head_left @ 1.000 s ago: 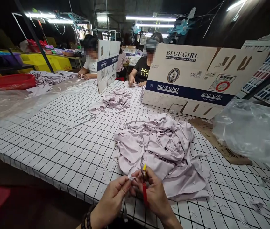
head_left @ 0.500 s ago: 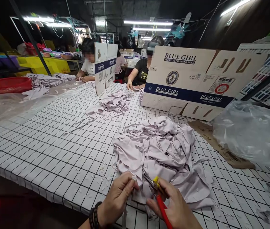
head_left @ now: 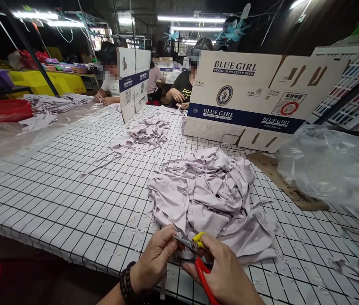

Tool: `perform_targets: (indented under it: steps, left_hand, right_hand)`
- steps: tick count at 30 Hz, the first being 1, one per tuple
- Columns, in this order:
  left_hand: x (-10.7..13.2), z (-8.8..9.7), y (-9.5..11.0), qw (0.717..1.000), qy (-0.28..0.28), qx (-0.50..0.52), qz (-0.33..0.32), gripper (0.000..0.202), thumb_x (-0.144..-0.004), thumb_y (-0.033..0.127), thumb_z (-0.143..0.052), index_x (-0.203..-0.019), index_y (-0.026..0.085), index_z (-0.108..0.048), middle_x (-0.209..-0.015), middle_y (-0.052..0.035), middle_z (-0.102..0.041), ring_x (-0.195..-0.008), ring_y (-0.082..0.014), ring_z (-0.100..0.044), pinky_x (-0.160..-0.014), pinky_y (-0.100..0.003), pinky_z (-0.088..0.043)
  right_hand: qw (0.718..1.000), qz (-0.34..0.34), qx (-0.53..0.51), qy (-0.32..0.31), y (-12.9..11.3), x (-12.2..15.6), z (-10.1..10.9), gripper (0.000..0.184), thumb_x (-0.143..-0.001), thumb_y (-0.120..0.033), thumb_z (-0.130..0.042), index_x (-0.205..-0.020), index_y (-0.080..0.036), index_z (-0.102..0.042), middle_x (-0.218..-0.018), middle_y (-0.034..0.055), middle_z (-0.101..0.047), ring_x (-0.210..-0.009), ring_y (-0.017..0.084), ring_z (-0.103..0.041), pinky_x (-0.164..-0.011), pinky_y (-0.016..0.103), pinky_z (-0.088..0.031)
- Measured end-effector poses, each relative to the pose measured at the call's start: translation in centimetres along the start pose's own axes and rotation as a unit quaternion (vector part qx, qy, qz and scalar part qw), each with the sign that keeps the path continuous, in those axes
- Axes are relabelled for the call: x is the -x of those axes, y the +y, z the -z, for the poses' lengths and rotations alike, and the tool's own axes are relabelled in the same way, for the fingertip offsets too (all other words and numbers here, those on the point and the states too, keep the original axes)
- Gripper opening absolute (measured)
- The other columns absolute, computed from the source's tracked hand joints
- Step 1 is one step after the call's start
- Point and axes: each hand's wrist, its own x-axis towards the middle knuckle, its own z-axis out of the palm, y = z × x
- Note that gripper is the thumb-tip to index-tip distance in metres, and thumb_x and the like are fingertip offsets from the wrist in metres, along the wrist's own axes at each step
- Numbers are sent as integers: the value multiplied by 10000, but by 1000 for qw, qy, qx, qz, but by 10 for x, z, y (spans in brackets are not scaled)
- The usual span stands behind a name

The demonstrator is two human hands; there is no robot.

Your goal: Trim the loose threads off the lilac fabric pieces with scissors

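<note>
close to the near edge of a white, black-gridded tabletop (head_left: 71, 186), a person's right hand (head_left: 227, 267) grips scissors (head_left: 195, 246) with one red handle and one yellow, fingers curled about them. the blades stand slightly parted, tips at the left hand (head_left: 158, 254), whose thumb and fingers pinch a narrow pale strip (head_left: 163, 284); its lower end hangs below, its upper end is hard to make out. a dark beaded bracelet (head_left: 127, 283) circles the left wrist. just beyond the scissors lies a crumpled heap of pale lilac fabric (head_left: 205, 190), with tiny clippings (head_left: 133, 220) scattered nearby. farther across, a smaller heap (head_left: 149, 132) rests near two upright cartons, the larger carton (head_left: 239, 95) printed "blue girl" and the smaller carton (head_left: 135, 80) to its left. at right, a clear plastic bag (head_left: 328, 165) sits beside a brown sheet (head_left: 284, 182). across the tabletop are a co-worker in black (head_left: 181, 87) and another in white (head_left: 112, 86).
</note>
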Motion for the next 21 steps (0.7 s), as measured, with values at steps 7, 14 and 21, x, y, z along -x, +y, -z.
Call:
perform_targets:
  steps: [7,14,21]
  left_hand:
    - [0,2,2,1000,-6,15,2,350,-980,384,-411,-763,163,-573,-759,-26,-509,-720,-154,-494,-695,-263,-390]
    - [1,4,1,1000,-10,12,22,376,-977,417,-407,-767,160,-583,-772,-38,-525,-735,-162,-501,-695,-261,-404]
    - [0,6,1,999,-24,15,22,368,-983,396,-398,-767,158,-580,-778,-34,-513,-732,-156,-492,-689,-254,-400]
  right_hand:
    - [1000,-17,8,-12,-2,0,1,333,-710,-423,-682,-701,-243,-401,-693,-30,-578,-608,153,-496,-549,236,-371]
    - [1000,-16,16,-5,-7,-3,4,323,-706,-415,-687,-644,-233,-428,-615,-32,-565,-557,143,-477,-513,230,-344]
    - [1000,-10,21,0,0,-2,-1,321,-726,-448,-674,-619,-229,-466,-574,-36,-557,-528,138,-439,-498,233,-320]
